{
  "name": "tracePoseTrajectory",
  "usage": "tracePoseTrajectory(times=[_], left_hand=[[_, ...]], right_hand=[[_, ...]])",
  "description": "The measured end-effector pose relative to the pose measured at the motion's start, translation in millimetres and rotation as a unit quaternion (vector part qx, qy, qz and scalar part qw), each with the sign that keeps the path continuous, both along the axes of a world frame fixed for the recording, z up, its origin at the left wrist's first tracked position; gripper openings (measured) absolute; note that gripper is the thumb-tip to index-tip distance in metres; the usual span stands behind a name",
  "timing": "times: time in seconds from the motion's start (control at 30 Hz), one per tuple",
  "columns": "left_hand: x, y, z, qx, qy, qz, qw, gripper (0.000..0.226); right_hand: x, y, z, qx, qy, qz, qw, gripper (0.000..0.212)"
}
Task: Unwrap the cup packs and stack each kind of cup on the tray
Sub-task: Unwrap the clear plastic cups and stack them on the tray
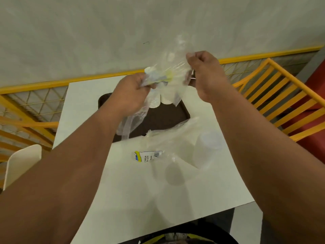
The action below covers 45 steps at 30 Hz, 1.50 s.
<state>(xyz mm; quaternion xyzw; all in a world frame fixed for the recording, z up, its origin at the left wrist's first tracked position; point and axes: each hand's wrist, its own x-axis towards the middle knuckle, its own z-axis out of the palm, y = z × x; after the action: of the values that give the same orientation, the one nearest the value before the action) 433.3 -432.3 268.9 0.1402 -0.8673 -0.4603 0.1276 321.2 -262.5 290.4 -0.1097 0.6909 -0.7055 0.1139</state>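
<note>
Holding: left hand [131,90] and right hand [204,71] each pinch the clear wrap [173,67], held apart above the tray [165,118].
Cups: white cups [161,100] stand on tray.
Table [91,173]: another cup pack [177,155] lies nearer.

Two bare forearms, sleeveless to the frame's edge — left hand [131,88] and right hand [204,71] ringless, unadorned.

Two cup stacks [161,100] occupy the far edge of the brown tray [165,118]; its centre is bare. Loose plastic wrap [173,132] overlaps the tray's near edge. Wrapped cup packs [191,159] obstruct the table's [123,182] right side; the left is open.
</note>
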Motion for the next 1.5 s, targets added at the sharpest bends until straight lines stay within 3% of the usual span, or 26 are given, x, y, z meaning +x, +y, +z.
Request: tracePoseTrajectory(times=[0.07, 0.1, 0.13, 0.2, 0.23, 0.27, 0.33, 0.37, 0.4, 0.47, 0.53, 0.57, 0.67, 0.77, 0.9, 1.07, 1.2, 1.37, 1.5], left_hand=[[-10.1, -8.5, -0.7, -0.107, -0.03, 0.006, 0.994, 0.023], [-15.2, -10.0, -1.8, -0.164, -0.055, 0.01, 0.985, 0.024], [-21.7, -6.8, -1.9, -0.212, -0.073, 0.007, 0.974, 0.026], [-37.1, 8.1, 2.0, -0.263, -0.078, -0.014, 0.962, 0.028], [-45.0, 18.0, 6.1, -0.258, -0.069, -0.02, 0.964, 0.028], [-53.0, 26.7, 9.9, -0.241, -0.064, -0.026, 0.968, 0.028], [-64.8, 36.3, 11.1, -0.232, -0.076, -0.045, 0.969, 0.023], [-67.2, 36.9, 8.1, -0.237, -0.097, -0.057, 0.965, 0.024], [-68.4, 37.1, 4.1, -0.249, -0.122, -0.065, 0.959, 0.033], [-72.0, 39.9, -4.8, -0.327, -0.165, -0.069, 0.928, 0.057], [-81.9, 49.0, -12.6, -0.414, -0.149, -0.057, 0.896, 0.068], [-88.1, 55.5, -14.0, -0.414, -0.128, -0.061, 0.899, 0.069], [-99.6, 69.6, -15.8, -0.306, -0.093, -0.092, 0.943, 0.049], [-95.0, 62.6, -24.5, -0.347, -0.126, -0.114, 0.922, 0.016], [-81.2, 33.1, -39.1, -0.353, -0.165, -0.147, 0.909, 0.017], [-66.1, 20.3, -51.2, -0.278, -0.15, -0.154, 0.936, 0.028], [-59.9, 21.0, -79.3, -0.211, -0.136, -0.147, 0.957, 0.024], [-60.6, 39.6, -127.3, -0.256, -0.148, -0.145, 0.944, 0.035], [-62.3, 49.1, -160.1, -0.328, -0.173, -0.122, 0.921, 0.046]], right_hand=[[-16.6, 13.8, -6.0, 0.085, 0.09, 0.001, 0.992, 0.031], [-22.6, 20.6, -6.8, 0.126, 0.165, 0.029, 0.978, 0.053], [-28.2, 24.6, -7.1, 0.198, 0.262, 0.081, 0.941, 0.078], [-36.8, 22.0, -10.4, 0.401, 0.41, 0.202, 0.794, 0.114], [-38.3, 18.3, -13.0, 0.479, 0.436, 0.232, 0.726, 0.116], [-43.7, 15.3, -16.8, 0.521, 0.438, 0.246, 0.69, 0.102], [-59.3, 15.9, -20.5, 0.521, 0.41, 0.256, 0.703, 0.043], [-69.1, 19.9, -23.6, 0.509, 0.406, 0.257, 0.714, 0.022], [-76.3, 24.0, -24.9, 0.502, 0.405, 0.258, 0.719, 0.017], [-85.1, 27.3, -26.7, 0.502, 0.396, 0.261, 0.723, 0.015], [-85.3, 24.3, -27.8, 0.493, 0.384, 0.274, 0.731, 0.009], [-84.4, 21.5, -28.9, 0.492, 0.38, 0.284, 0.73, 0.01], [-80.2, 21.1, -31.3, 0.497, 0.365, 0.314, 0.722, 0.025], [-78.8, 28.4, -35.8, 0.479, 0.334, 0.346, 0.735, 0.01], [-71.5, 36.5, -37.0, 0.412, 0.228, 0.386, 0.793, 0.02], [-84.5, 38.7, -53.9, 0.416, 0.228, 0.368, 0.8, 0.032], [-98.9, 46.9, -83.9, 0.415, 0.182, 0.38, 0.806, 0.017], [-112.7, 60.1, -135.8, 0.413, 0.227, 0.356, 0.807, 0.02], [-120.8, 69.3, -171.6, 0.445, 0.337, 0.319, 0.765, 0.028]])
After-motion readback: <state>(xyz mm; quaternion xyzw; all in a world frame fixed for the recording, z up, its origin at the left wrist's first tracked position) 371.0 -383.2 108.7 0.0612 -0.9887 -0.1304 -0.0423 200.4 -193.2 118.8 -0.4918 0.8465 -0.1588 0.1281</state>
